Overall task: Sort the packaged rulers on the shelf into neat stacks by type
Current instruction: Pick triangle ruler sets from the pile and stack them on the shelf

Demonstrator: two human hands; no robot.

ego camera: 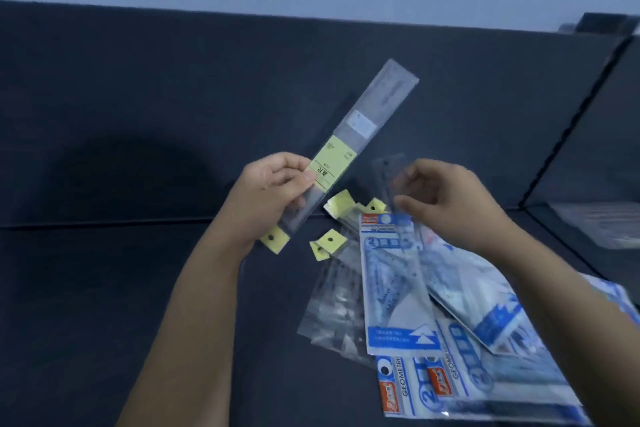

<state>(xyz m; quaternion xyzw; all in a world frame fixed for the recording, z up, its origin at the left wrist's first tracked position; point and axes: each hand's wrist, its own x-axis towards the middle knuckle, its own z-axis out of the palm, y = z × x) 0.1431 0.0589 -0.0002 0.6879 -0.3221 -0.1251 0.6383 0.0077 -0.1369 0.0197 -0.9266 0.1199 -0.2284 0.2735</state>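
A long yellow-labelled ruler pack (360, 135) is held tilted by the left grip (270, 187); a short clear ruler (389, 168) is pinched by the right grip (446, 198).

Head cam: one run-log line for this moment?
left hand: holds yellow-label ruler pack | right hand: pinches clear ruler | shelf: blue geometry packs unsorted

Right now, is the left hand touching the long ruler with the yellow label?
Touching. The head view shows the left hand gripping the long ruler, with its thumb pressed across the yellow label.
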